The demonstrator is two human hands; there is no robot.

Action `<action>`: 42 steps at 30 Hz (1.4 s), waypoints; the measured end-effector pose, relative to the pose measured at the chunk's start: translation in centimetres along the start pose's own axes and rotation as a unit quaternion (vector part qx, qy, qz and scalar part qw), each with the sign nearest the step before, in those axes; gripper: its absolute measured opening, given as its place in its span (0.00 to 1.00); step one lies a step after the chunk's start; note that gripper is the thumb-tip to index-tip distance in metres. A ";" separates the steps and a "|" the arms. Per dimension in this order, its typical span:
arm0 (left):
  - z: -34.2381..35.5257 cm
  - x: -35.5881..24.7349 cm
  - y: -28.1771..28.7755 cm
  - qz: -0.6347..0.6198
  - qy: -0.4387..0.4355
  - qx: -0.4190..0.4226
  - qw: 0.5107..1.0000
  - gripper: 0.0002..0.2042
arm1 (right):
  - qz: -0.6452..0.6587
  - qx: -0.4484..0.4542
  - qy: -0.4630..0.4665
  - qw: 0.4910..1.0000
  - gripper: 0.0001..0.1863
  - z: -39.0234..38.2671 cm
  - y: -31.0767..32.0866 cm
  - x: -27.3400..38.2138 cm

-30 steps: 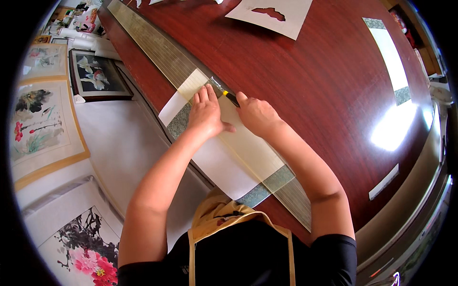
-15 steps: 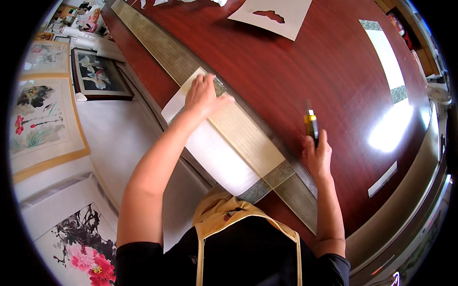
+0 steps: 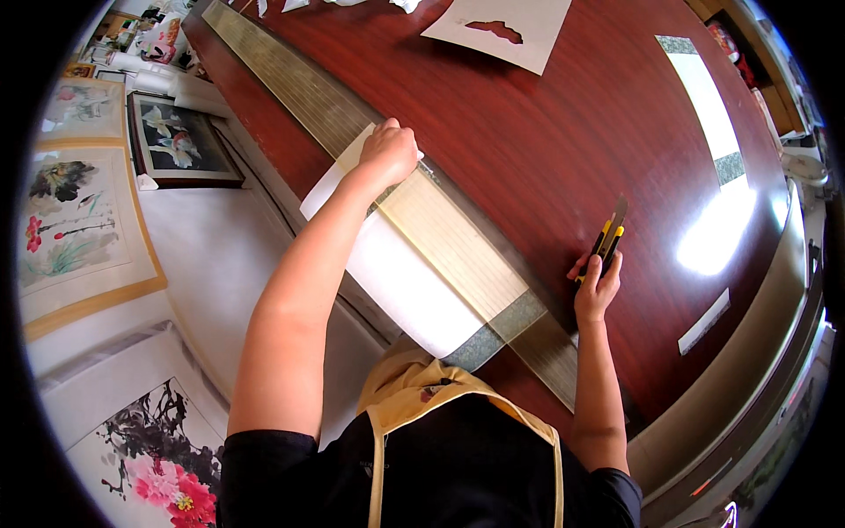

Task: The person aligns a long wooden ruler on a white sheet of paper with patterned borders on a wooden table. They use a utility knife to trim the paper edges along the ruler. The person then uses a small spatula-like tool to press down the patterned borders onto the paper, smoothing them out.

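Observation:
My left hand (image 3: pixel 385 156) is closed at the upper end of a white paper sheet (image 3: pixel 405 282) with green patterned bands (image 3: pixel 473 350), a small white bit showing beside its knuckles; what its fingers grip is hidden. A long clear ruler (image 3: pixel 290 88) with parallel lines lies diagonally over part of the sheet, which looks yellowish through it. My right hand (image 3: pixel 597 283), over the red-brown tabletop, grips a yellow-and-black utility knife (image 3: pixel 613 227), its blade pointing up and away from me.
A cut-out paper sheet (image 3: pixel 493 31) lies at the back of the table (image 3: pixel 528 132). A white strip with patterned ends (image 3: pixel 700 101) and a short narrow strip (image 3: pixel 704 321) lie at the right. Paintings (image 3: pixel 75 220) and a dark framed picture (image 3: pixel 185 141) are at the left.
My right hand has left the ruler's edge with the knife and moved right. My left hand, spread flat a second ago, has curled closed and shifted up and right.

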State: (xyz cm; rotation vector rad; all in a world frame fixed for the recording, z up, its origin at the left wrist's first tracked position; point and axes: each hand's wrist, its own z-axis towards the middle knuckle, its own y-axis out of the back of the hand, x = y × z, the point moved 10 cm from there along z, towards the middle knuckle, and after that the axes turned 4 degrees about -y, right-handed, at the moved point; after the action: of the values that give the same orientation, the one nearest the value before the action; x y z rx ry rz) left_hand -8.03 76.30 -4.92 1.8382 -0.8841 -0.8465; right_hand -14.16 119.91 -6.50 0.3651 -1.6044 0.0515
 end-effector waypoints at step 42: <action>-32.3 16.4 -20.4 -0.583 0.367 -0.084 0.719 0.49 | -0.617 -0.100 0.086 0.776 0.39 -6.2 14.4 1.6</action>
State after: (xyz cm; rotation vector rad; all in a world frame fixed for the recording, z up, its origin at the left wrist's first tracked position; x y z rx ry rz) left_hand 31.70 83.14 -14.97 2.1868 0.9750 -0.6997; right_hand -11.98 134.75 -1.76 1.1420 -0.9156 -1.0559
